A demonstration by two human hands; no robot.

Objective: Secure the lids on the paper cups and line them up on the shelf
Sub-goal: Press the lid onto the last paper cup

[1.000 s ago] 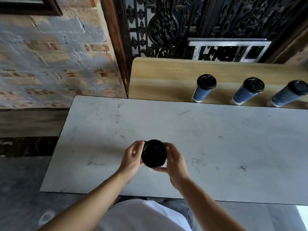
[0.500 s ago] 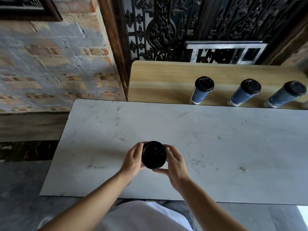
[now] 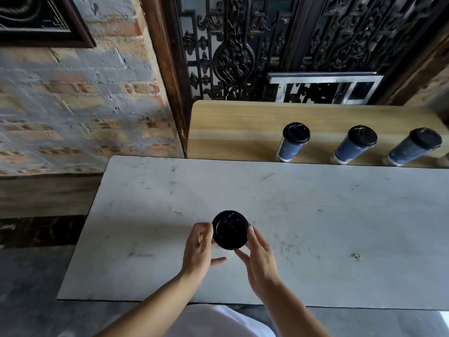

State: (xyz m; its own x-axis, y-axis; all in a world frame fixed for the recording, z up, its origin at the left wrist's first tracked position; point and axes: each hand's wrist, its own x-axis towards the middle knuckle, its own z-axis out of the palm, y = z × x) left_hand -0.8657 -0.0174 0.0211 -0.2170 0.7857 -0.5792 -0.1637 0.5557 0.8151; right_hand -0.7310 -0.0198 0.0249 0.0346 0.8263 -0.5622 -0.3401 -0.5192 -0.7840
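A paper cup with a black lid (image 3: 229, 229) is over the near middle of the white table (image 3: 315, 215), seen from above so its body is hidden. My left hand (image 3: 199, 249) curls its fingers against the lid's left rim, its thumb pointing right below the cup. My right hand (image 3: 258, 259) holds the right rim with fingers and thumb. Three lidded blue cups (image 3: 292, 142) (image 3: 354, 144) (image 3: 413, 147) stand in a row on the wooden shelf (image 3: 230, 127) behind the table.
The shelf's left half is bare wood. A dark ornate metal screen (image 3: 243, 49) rises behind it, and a brick wall (image 3: 73, 105) lies to the left. The table's near edge runs just above my white shirt (image 3: 206, 322).
Both hands have slid a little back off the lid, so more of its top shows. My left thumb now sticks out below the cup. The cup stays in place.
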